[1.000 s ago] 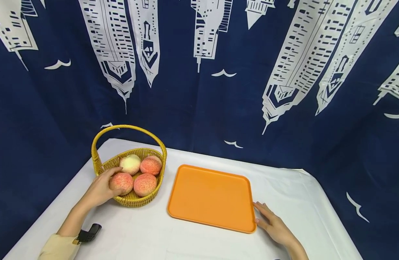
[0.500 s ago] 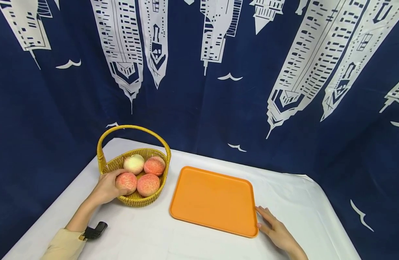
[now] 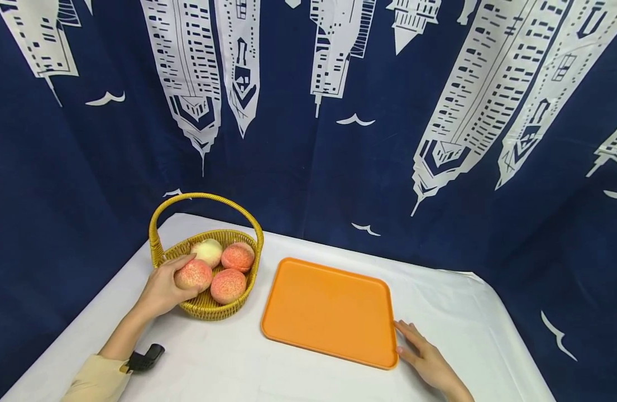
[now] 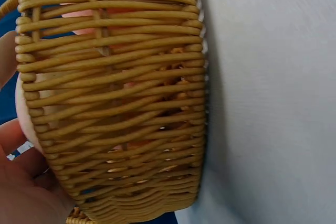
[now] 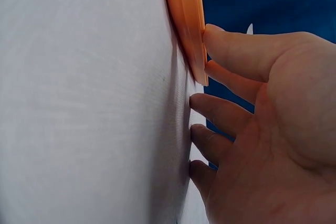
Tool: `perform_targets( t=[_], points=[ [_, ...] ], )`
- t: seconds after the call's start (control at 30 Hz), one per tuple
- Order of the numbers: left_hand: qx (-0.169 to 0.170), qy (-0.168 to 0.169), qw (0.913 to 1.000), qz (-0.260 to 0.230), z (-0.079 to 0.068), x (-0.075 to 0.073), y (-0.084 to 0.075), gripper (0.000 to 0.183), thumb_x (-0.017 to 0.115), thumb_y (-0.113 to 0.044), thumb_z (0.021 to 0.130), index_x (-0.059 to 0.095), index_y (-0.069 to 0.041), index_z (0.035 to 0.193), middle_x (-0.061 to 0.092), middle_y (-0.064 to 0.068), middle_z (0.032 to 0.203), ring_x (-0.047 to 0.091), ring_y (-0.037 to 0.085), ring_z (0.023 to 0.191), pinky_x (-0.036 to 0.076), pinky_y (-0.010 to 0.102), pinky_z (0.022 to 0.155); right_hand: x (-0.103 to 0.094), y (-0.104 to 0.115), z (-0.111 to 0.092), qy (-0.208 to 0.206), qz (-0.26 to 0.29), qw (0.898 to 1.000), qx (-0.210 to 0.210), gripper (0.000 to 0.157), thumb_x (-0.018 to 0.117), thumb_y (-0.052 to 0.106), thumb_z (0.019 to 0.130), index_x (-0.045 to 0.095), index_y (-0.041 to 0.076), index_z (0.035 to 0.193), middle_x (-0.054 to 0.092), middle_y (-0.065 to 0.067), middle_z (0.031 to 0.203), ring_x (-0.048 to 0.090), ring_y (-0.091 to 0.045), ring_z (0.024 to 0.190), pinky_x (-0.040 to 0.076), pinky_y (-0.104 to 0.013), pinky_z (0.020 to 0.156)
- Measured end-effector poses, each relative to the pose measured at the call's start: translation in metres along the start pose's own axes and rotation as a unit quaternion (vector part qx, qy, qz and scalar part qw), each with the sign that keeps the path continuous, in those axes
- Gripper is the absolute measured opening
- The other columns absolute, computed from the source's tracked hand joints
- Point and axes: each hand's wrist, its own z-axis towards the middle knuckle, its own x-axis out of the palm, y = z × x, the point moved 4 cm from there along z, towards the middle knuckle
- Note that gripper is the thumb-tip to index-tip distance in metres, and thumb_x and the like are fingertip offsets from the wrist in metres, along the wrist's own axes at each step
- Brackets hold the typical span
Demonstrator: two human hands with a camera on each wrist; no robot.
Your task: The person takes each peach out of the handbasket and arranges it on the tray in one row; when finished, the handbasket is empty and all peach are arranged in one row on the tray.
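My left hand [image 3: 163, 289] grips a pink-red peach [image 3: 194, 275] at the near left of a yellow wicker basket [image 3: 207, 314], thumb on its near side and fingers behind. The basket also holds a pale yellow peach [image 3: 207, 251] and two reddish peaches [image 3: 228, 286]. In the left wrist view, woven basket wall [image 4: 121, 93] covers most of the held peach. My right hand [image 3: 425, 360] lies at the right edge of an orange tray [image 3: 330, 312]. The right wrist view has its thumb and forefinger tips at the tray's rim [image 5: 197, 30], other fingertips on the cloth.
A white cloth [image 3: 213, 363] covers the table. The basket's tall arched handle [image 3: 205, 195] rises above the fruit. Behind the table hangs a dark blue curtain [image 3: 288, 167] with white buildings. A black wrist device [image 3: 146, 357] sits at the left sleeve.
The left hand has closed round the near-left peach and raised it slightly in the basket. Early on, the whole view shifted a little. The right hand stays at the tray's edge.
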Motion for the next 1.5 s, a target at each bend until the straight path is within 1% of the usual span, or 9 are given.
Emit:
perform_targets(
  t=[0.23, 0.4, 0.53, 0.63, 0.73, 0.83, 1.1, 1.3, 1.5],
  points=[
    [0.020, -0.053, 0.9979, -0.030, -0.001, -0.005, -0.009, 0.075, 0.082, 0.002, 0.064, 0.055, 0.004, 0.134, 0.052, 0.031, 0.136, 0.046, 0.049, 0.127, 0.042, 0.061, 0.099, 0.001, -0.004, -0.003, 0.001, 0.010, 1.000, 0.015, 0.065, 0.061, 0.038, 0.094, 0.039, 0.014, 0.150, 0.023, -0.020, 0.159, 0.010, -0.045, 0.147, 0.014, -0.068, 0.111],
    [-0.001, -0.065, 0.9969, -0.044, -0.002, -0.006, -0.012, 0.076, 0.082, 0.001, 0.065, 0.052, 0.002, 0.134, 0.057, 0.028, 0.131, 0.054, 0.044, 0.119, 0.044, 0.058, 0.095, 0.000, -0.005, -0.004, 0.003, 0.014, 1.000, 0.016, 0.066, 0.061, 0.038, 0.094, 0.038, 0.014, 0.151, 0.023, -0.019, 0.159, 0.010, -0.045, 0.147, 0.013, -0.067, 0.111],
    [-0.017, -0.072, 0.9957, -0.056, -0.002, -0.004, -0.016, 0.073, 0.083, 0.000, 0.064, 0.051, 0.001, 0.129, 0.063, 0.025, 0.121, 0.058, 0.034, 0.110, 0.046, 0.030, 0.091, -0.001, -0.006, -0.006, 0.001, 0.012, 1.000, 0.016, 0.065, 0.061, 0.038, 0.094, 0.039, 0.013, 0.150, 0.023, -0.020, 0.159, 0.010, -0.046, 0.147, 0.014, -0.067, 0.112],
    [-0.011, -0.075, 0.9945, -0.071, -0.002, -0.004, -0.020, 0.071, 0.084, 0.001, 0.063, 0.051, -0.001, 0.127, 0.065, 0.022, 0.120, 0.057, 0.015, 0.109, 0.039, 0.008, 0.086, -0.003, -0.006, -0.006, -0.003, 0.013, 1.000, 0.009, 0.065, 0.061, 0.038, 0.094, 0.039, 0.013, 0.150, 0.024, -0.020, 0.159, 0.011, -0.046, 0.147, 0.014, -0.068, 0.112],
    [0.011, -0.078, 0.9918, -0.100, -0.004, -0.004, -0.026, 0.070, 0.082, 0.005, 0.062, 0.052, 0.001, 0.126, 0.063, 0.020, 0.122, 0.050, -0.006, 0.108, 0.035, 0.000, 0.086, -0.002, -0.007, -0.005, -0.005, 0.010, 1.000, -0.001, 0.064, 0.061, 0.037, 0.094, 0.040, 0.013, 0.150, 0.025, -0.020, 0.158, 0.011, -0.046, 0.147, 0.014, -0.069, 0.111],
    [0.035, -0.078, 0.9869, -0.137, -0.006, -0.006, -0.033, 0.070, 0.080, 0.010, 0.062, 0.052, 0.003, 0.125, 0.060, 0.015, 0.123, 0.046, -0.014, 0.107, 0.037, 0.000, 0.089, -0.002, -0.007, -0.004, -0.007, 0.014, 1.000, -0.004, 0.063, 0.061, 0.036, 0.094, 0.041, 0.014, 0.150, 0.025, -0.020, 0.158, 0.012, -0.045, 0.147, 0.014, -0.069, 0.111],
    [0.077, -0.082, 0.9746, -0.194, -0.012, -0.007, -0.056, 0.070, 0.079, 0.014, 0.061, 0.053, 0.005, 0.126, 0.052, -0.015, 0.117, 0.051, -0.003, 0.106, 0.043, 0.004, 0.087, -0.001, -0.003, -0.002, 0.001, 0.019, 1.000, -0.005, 0.063, 0.061, 0.036, 0.094, 0.040, 0.014, 0.150, 0.025, -0.019, 0.159, 0.011, -0.044, 0.147, 0.013, -0.069, 0.111],
    [0.118, -0.054, 0.9602, -0.248, -0.005, 0.004, -0.084, 0.070, 0.079, 0.014, 0.060, 0.055, 0.004, 0.125, 0.054, -0.005, 0.120, 0.052, 0.002, 0.107, 0.045, 0.008, 0.088, -0.003, -0.001, -0.001, -0.002, 0.023, 1.000, -0.008, 0.063, 0.061, 0.036, 0.094, 0.040, 0.014, 0.150, 0.025, -0.019, 0.159, 0.011, -0.044, 0.148, 0.013, -0.069, 0.111],
    [0.155, -0.004, 0.9474, -0.280, 0.003, 0.030, -0.113, 0.070, 0.081, 0.010, 0.060, 0.056, -0.001, 0.125, 0.055, 0.009, 0.125, 0.052, 0.006, 0.113, 0.045, 0.014, 0.096, -0.002, -0.001, 0.000, 0.000, 0.025, 1.000, -0.003, 0.064, 0.061, 0.037, 0.094, 0.040, 0.014, 0.150, 0.023, -0.018, 0.159, 0.010, -0.044, 0.148, 0.012, -0.070, 0.111]
  ],
)
